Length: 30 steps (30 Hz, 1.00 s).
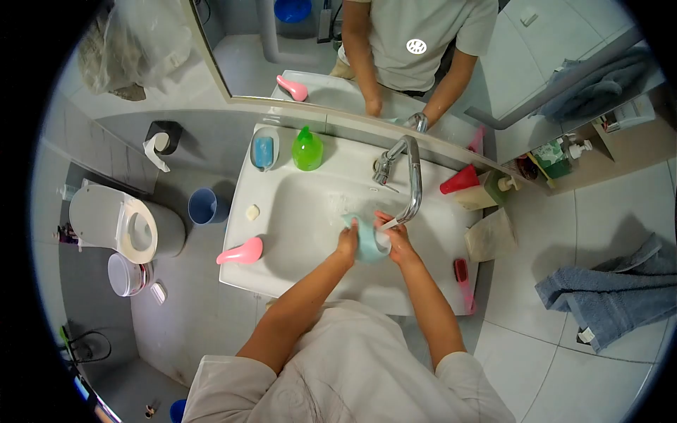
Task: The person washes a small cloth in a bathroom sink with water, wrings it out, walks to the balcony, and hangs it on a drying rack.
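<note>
Head view: cloth (367,245) is pinched by left hand (347,241), right hand (400,244) grip unclear, rinsing under one-o'clock tap (416,181) seemingly begun, unfinished.

At the far left corner of the washbasin (349,146) there is a small white dish (265,132), in which a blue bar (264,151) lies. Just beside it, along the far edge, stands a green bottle (307,151). On the left edge lies a cream-coloured piece (252,211), and at the near left corner a pink object (243,251). A red container (459,180) is by the far right corner; a red brush (461,271) lies at the near right corner.
</note>
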Tool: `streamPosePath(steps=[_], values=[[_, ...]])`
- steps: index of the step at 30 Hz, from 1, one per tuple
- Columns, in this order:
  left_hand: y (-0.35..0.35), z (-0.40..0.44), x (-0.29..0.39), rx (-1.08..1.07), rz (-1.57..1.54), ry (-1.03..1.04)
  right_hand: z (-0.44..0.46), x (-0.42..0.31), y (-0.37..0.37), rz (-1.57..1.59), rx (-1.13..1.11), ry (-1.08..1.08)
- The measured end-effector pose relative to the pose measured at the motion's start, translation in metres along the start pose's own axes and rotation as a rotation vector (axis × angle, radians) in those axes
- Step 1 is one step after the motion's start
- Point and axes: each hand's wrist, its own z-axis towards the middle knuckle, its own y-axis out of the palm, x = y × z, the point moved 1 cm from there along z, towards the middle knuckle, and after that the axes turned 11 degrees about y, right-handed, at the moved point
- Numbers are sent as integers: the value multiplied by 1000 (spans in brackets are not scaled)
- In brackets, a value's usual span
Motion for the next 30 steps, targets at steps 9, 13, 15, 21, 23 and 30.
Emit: streamPosePath(steps=[9,13,15,21,23,30], values=[[0,-16,1,-200,93,319,10,-12,-1,-1150,359,11],[13,-45,28,-288,93,217,31,19,-16,-497,193,227],[16,-59,38,-335,145,162,10,-1,-4,-210,-7,341],[9,-51,45,-430,296,32,-6,-28,17,122,-72,130],[-3,-30,35,-462,488,106,-5,-27,16,212,-107,49],[5,-62,70,-400,465,495,-23,-24,23,-91,-18,-119]])
